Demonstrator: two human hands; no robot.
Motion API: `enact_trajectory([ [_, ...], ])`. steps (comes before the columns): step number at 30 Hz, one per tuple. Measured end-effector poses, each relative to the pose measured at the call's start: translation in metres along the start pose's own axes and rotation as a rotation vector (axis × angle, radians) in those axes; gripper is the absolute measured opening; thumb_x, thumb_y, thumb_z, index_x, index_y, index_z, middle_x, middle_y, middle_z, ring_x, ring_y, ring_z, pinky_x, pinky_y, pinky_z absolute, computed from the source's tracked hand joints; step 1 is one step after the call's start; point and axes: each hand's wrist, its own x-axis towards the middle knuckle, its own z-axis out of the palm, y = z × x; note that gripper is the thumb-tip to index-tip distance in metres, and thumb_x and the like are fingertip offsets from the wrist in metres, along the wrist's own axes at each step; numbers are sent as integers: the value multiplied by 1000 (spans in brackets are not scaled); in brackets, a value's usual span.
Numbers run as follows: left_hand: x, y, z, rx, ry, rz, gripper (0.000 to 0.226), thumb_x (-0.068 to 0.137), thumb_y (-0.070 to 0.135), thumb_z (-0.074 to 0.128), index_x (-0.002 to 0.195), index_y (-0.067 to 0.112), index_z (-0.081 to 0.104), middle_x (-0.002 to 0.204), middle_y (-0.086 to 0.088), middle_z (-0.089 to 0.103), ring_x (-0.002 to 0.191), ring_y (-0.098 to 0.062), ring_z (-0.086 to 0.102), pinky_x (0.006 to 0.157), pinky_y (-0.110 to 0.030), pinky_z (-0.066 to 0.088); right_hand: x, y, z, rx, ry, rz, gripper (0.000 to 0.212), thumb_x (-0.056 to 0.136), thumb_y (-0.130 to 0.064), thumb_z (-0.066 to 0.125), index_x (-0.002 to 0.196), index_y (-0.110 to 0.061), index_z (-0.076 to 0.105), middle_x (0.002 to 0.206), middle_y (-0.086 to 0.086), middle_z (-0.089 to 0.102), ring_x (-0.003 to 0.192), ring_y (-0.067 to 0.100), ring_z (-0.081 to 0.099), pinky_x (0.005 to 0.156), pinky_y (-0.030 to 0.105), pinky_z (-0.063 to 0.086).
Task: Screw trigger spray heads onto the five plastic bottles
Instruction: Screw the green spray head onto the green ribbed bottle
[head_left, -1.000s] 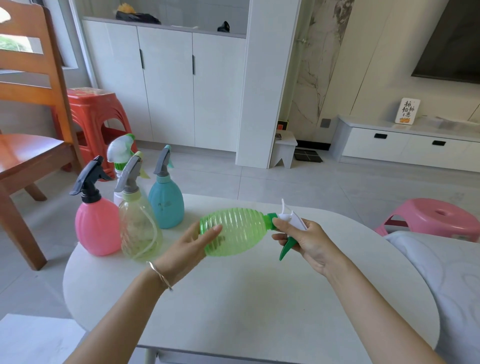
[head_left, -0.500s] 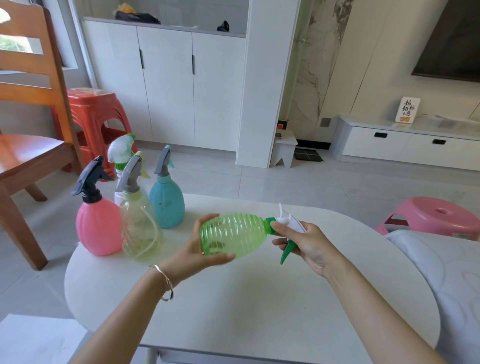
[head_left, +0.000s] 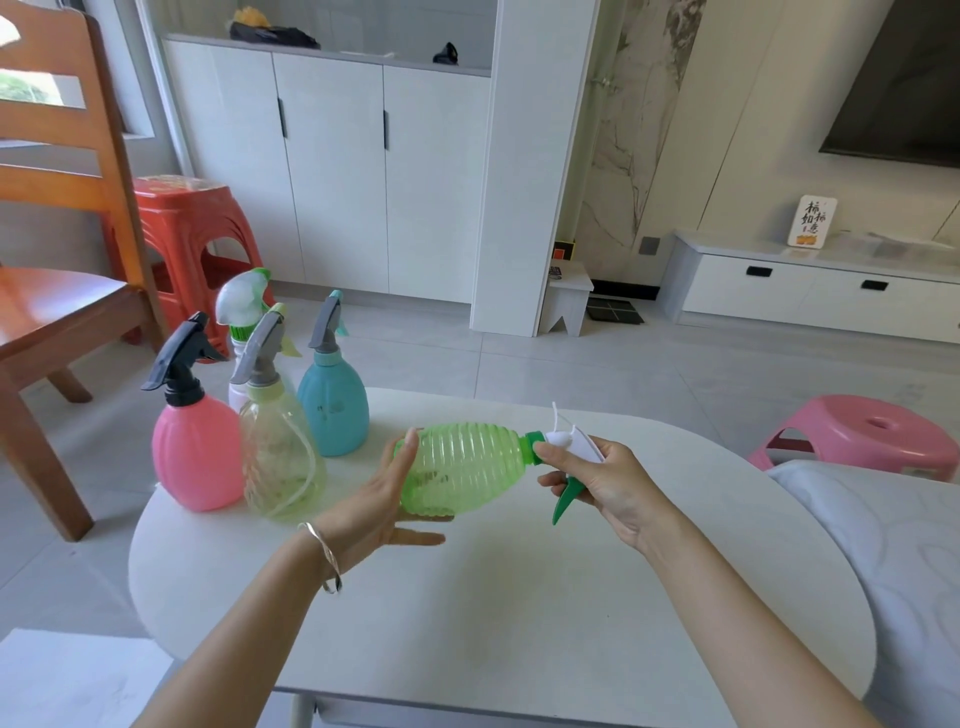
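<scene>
— The white round surface (head_left: 519, 623) fills the lower frame; four bottles stand finished at centre left. Where's the last one?

— The green ribbed bottle (head_left: 467, 470) lies sideways in mid-frame, above the surface. My left hand (head_left: 379, 499) cups its base, fingers loose and spread. My right hand (head_left: 597, 478) has its grip closed round the white-and-green trigger spray head (head_left: 569, 457) at the neck.

— How would you finish it well?

— I'd hold the head steady, keep it in line with the neck so the threads don't cross, and turn the bottle with my left until it feels snug, not forced.
</scene>
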Motion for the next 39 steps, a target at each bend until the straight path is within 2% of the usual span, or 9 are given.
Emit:
enact_trajectory([
  [5, -2, 3, -11, 74, 54, 241, 81, 71, 21, 81, 134, 50, 39, 141, 20, 35, 122, 0, 52, 95, -27, 49, 0, -6, -6, 97, -30, 19, 47, 51, -33, 83, 90, -11, 70, 74, -2, 74, 63, 12, 70, 57, 19, 54],
  [10, -5, 3, -5, -87, -21, -101, 61, 75, 64, 47, 127, 32, 51, 130, -3, 60, 107, -24, 67, 79, -42, 59, -3, -4, -2, -59, -87, -32, 46, 49, -41, 84, 85, -14, 72, 67, -5, 72, 63, 12, 69, 60, 20, 53],
  [13, -3, 0, 1, 136, 130, 50, 53, 71, 53, 60, 116, 27, 53, 124, -10, 62, 97, -21, 70, 75, -43, 60, -3, -4, -4, -59, -72, -22, 47, 50, -40, 83, 87, -13, 72, 68, -5, 73, 62, 12, 69, 59, 19, 53],
  [16, -4, 2, 0, 275, 159, 263, 55, 66, 38, 78, 113, 29, 53, 126, -4, 53, 94, -2, 67, 70, -21, 56, -2, -6, -9, -24, -88, 13, 47, 47, -38, 85, 86, -13, 72, 67, -3, 71, 62, 12, 68, 60, 20, 54],
  [22, -7, 1, -6, -8, -107, -90, 89, 50, 60, 82, 125, 24, 53, 122, -7, 67, 107, -27, 66, 77, -40, 59, -4, -10, -12, -96, -150, -27, 29, 50, -40, 84, 71, -22, 75, 59, 0, 67, 59, 12, 66, 61, 20, 53],
  [25, -4, -1, -4, 108, -12, -33, 89, 46, 64, 81, 120, 21, 56, 112, -4, 72, 100, -25, 69, 75, -40, 60, -4, -10, -11, -122, -135, -19, 40, 47, -44, 83, 76, -19, 73, 60, -1, 68, 59, 12, 68, 58, 18, 52],
  [30, -8, -3, -1, 263, 114, 115, 52, 58, 54, 81, 99, 45, 51, 81, 32, 70, 77, 10, 67, 56, -11, 51, -2, -11, -11, -105, -150, 12, 39, 45, -41, 85, 74, -18, 72, 60, 0, 67, 56, 12, 65, 58, 19, 52],
  [33, -10, -2, 0, 413, 162, 207, 44, 61, 49, 80, 95, 53, 52, 89, 26, 67, 83, 19, 61, 61, -4, 48, -1, -12, -12, -93, -161, 8, 39, 46, -39, 85, 74, -17, 72, 60, 2, 66, 56, 12, 63, 59, 21, 52],
  [39, -12, 0, -5, 40, -163, -144, 78, 53, 73, 72, 120, 33, 62, 121, -6, 68, 106, -30, 66, 77, -41, 59, -4, -16, -12, -133, -257, -20, 41, 54, -38, 84, 87, -16, 74, 72, 0, 71, 66, 12, 68, 60, 19, 51],
])
